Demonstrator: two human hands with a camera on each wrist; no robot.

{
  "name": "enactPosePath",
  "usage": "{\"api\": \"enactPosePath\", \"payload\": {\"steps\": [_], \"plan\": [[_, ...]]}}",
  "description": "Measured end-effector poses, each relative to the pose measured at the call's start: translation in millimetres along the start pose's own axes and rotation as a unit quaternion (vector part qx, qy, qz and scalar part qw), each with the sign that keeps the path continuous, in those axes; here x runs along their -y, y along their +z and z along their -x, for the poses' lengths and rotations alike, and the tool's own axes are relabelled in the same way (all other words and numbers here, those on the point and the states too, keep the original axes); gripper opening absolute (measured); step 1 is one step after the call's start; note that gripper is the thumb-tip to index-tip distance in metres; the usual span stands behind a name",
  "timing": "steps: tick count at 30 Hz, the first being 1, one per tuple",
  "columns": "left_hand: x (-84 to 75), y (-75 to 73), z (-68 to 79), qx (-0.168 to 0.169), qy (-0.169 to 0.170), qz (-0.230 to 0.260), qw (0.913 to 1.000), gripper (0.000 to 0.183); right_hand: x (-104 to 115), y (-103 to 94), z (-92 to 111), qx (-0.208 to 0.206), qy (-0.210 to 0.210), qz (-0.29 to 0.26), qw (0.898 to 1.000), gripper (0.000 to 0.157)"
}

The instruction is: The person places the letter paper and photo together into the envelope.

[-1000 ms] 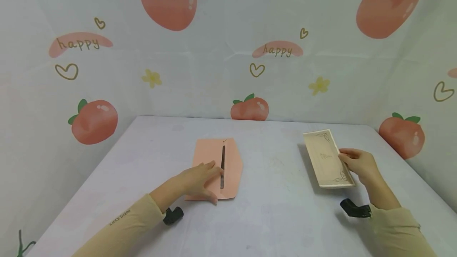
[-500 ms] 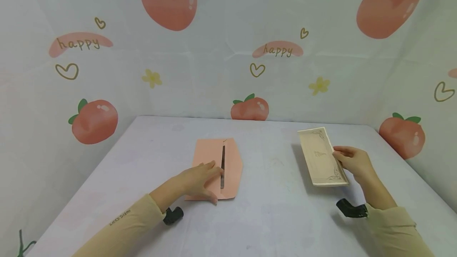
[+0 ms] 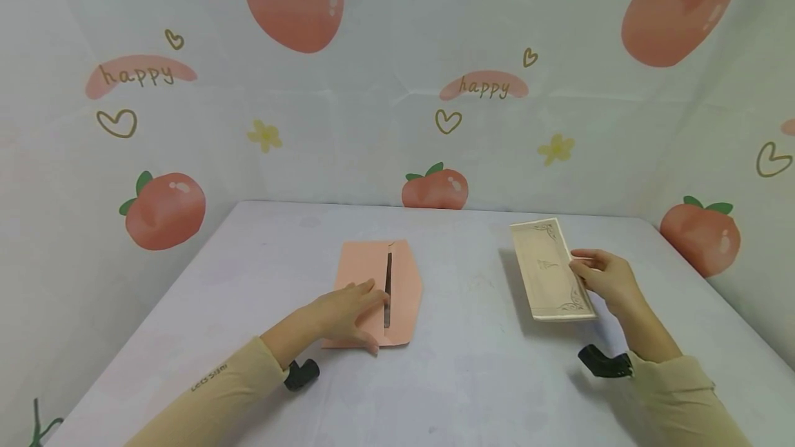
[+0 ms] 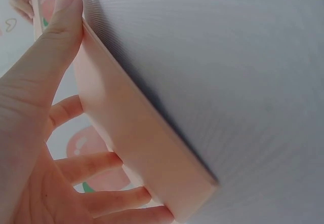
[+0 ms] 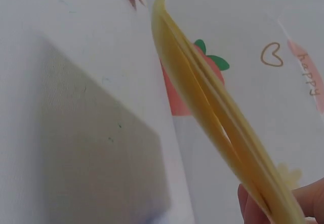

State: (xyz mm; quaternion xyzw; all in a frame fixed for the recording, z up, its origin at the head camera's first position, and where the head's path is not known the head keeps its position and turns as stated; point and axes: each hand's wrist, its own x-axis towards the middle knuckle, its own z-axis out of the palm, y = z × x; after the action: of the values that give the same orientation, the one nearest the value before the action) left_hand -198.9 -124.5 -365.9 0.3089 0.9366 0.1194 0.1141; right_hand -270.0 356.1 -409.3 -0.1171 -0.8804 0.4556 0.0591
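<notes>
A pink envelope [image 3: 406, 295] lies on the table with its pointed flap unfolded to the right. A long dark slit shows along its mouth. My left hand [image 3: 338, 312] rests on it with fingers spread, one fingertip right at the slit and the thumb at the near edge. In the left wrist view, fingertips touch the envelope [image 4: 136, 138] along one side. Off to the right, my right hand [image 3: 607, 283] pinches a cream folded card [image 3: 546, 271] by its right edge, tilted above the table. Seen edge-on in the right wrist view, the card [image 5: 202, 100] has slightly parted leaves.
A white cloth covers the table [image 3: 459, 378], and a printed backdrop [image 3: 373, 123] rises behind it. Black camera mounts, one at the left wrist [image 3: 302, 374] and one at the right wrist [image 3: 604, 362], stick out over the table. Green string [image 3: 40, 423] shows at lower left.
My right hand has carried the cream card leftward and slightly away, nearer the envelope. My left hand and the envelope have stayed in place.
</notes>
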Motion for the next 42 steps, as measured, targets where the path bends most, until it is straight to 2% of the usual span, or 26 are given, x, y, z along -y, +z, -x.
{"api": "enactPosePath", "payload": {"steps": [5,10,14,19,28,34,42], "plan": [[-0.2,-0.7,0.3,0.003,-0.005,0.002,1.0,0.071,19,1.8,13,0.009,0.0,0.002,1.0,0.048],[-1.1,-1.8,0.6,0.0,0.0,-0.002,1.0,0.07,57,2.1,38,0.03,0.015,0.002,0.999,0.049],[-1.2,-2.1,0.6,0.0,0.0,-0.004,1.0,0.07,74,3.5,51,0.046,-0.006,0.01,0.999,0.048],[-1.3,-1.9,0.6,-0.001,0.003,-0.007,1.0,0.071,77,6.9,52,0.047,-0.02,-0.007,0.999,0.046],[-2.3,-2.8,0.9,0.003,-0.007,0.003,1.0,0.072,83,16.2,55,0.062,-0.043,-0.008,0.997,0.045],[-0.7,-0.7,0.3,-0.007,0.015,-0.01,0.9998,0.07,87,22.8,56,0.073,-0.039,-0.012,0.997,0.045],[1.3,2.2,-0.4,-0.017,0.041,-0.028,0.9986,0.069,93,29.9,60,0.085,-0.055,-0.014,0.995,0.044]]}}
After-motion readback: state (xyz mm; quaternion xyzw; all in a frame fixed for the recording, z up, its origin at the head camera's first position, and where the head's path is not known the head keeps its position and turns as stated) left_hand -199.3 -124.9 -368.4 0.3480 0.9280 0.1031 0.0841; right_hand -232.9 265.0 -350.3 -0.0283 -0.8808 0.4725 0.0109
